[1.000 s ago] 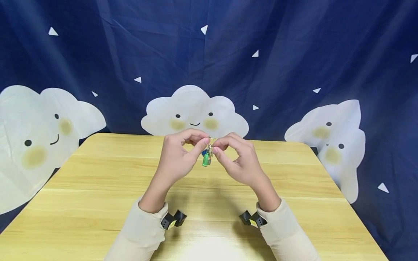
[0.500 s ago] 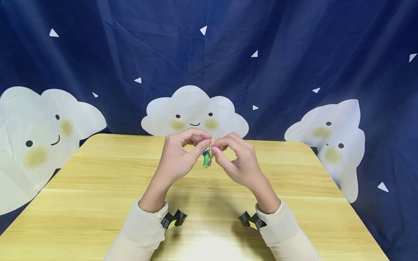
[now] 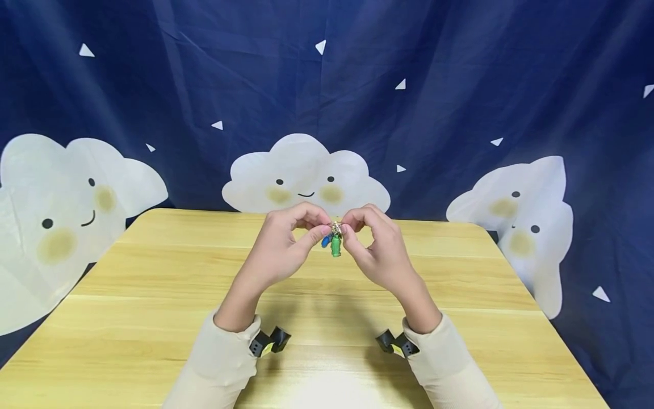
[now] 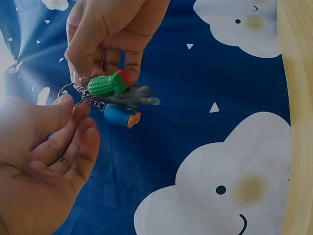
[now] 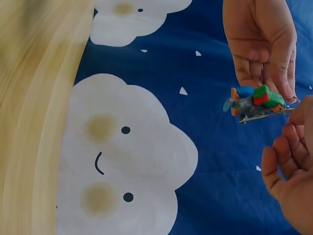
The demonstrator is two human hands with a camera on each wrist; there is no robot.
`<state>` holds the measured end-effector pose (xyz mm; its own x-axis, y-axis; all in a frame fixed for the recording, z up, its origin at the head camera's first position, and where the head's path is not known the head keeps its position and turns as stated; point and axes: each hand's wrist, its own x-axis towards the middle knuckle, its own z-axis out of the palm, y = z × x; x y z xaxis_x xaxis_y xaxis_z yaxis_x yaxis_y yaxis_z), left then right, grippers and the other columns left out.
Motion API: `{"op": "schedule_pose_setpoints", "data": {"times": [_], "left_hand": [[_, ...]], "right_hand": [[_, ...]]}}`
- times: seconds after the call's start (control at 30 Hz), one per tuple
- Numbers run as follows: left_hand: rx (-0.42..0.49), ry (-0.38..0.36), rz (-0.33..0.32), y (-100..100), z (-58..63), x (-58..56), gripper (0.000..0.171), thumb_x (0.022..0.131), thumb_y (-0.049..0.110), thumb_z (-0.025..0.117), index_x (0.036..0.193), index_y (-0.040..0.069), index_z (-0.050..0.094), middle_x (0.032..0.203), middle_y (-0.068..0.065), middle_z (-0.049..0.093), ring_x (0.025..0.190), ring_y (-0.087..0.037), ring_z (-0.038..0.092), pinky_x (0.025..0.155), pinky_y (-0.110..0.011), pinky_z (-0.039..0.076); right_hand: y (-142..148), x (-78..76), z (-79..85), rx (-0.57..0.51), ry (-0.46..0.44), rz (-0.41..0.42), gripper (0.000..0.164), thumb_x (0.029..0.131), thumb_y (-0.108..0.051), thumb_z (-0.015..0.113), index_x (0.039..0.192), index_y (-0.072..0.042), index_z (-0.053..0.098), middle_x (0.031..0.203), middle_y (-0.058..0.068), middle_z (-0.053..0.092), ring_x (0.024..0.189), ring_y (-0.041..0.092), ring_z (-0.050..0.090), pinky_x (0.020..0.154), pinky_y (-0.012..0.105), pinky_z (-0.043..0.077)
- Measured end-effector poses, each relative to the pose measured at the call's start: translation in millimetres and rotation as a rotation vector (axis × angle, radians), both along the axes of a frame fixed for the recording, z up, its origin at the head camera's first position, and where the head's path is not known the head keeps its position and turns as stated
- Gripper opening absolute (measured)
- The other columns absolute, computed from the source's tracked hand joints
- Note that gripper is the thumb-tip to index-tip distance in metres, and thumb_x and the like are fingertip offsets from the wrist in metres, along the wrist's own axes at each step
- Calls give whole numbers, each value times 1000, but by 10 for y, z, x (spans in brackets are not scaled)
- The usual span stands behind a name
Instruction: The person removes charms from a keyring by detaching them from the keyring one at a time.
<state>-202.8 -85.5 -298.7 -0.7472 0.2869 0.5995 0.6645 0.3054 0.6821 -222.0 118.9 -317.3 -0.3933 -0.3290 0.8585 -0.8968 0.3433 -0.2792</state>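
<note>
Raised over the table is a key ring (image 4: 62, 90) with several small charms on short chains. A green ribbed charm with a red base (image 3: 335, 246) hangs lowest in the head view. Beside it dangle a blue charm with orange feet (image 4: 117, 116) and a grey figure (image 4: 128, 98). In the right wrist view a thin metal strip (image 5: 261, 116) lies along the charms. My left hand (image 3: 286, 244) pinches the ring from the left between thumb and forefinger. Opposite it, my right hand (image 3: 377, 245) pinches at the ring and chain tops; its fingertips partly cover them.
A light wooden table (image 3: 327, 312) spreads beneath both hands. Behind it hangs a dark blue curtain (image 3: 265, 85) printed with white clouds and triangles. A black wrist camera (image 3: 269, 342) sits on the left sleeve, and another camera (image 3: 397, 343) on the right one.
The charms have swung slightly right and up, with the blue one now apart from the green. My right fingertips have shifted right and upward, and the hands now sit either side of the charms.
</note>
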Motion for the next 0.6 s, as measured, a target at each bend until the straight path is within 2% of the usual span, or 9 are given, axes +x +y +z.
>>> {"op": "schedule_pose_setpoints", "data": {"times": [0.1,0.27,0.33,0.43,0.6], "left_hand": [[-18,5,-36,-16,-7,-7,7,93,7,75,97,12,74,89,6,73,83,-9,67,80,-35,56],[-57,6,-61,-19,-25,-14,5,92,12,78,96,14,77,93,9,72,83,-8,66,78,-34,55],[-66,4,-62,-13,-32,-17,3,93,15,78,96,15,78,93,9,72,83,-7,66,76,-34,55],[-69,2,-63,-10,-36,-18,4,94,18,77,96,16,78,92,10,72,83,-6,66,75,-33,55],[-55,16,-48,-14,-31,-22,3,95,15,75,96,14,78,91,9,72,82,-7,65,77,-34,55]], "right_hand": [[3,-7,-3,1,3,-19,4,92,0,65,95,0,63,86,6,62,77,17,59,71,27,51],[19,-14,-3,44,29,-49,7,98,-7,59,95,0,61,87,7,61,80,19,58,73,30,51],[24,-16,-3,68,42,-53,12,100,-10,55,96,0,61,88,8,61,81,20,58,74,29,51],[25,-21,-3,87,59,-57,8,98,-8,56,97,-1,60,88,8,60,82,21,57,75,29,51],[21,-20,1,95,67,-62,11,100,-10,55,98,0,60,89,8,61,83,21,57,76,30,51]]}}
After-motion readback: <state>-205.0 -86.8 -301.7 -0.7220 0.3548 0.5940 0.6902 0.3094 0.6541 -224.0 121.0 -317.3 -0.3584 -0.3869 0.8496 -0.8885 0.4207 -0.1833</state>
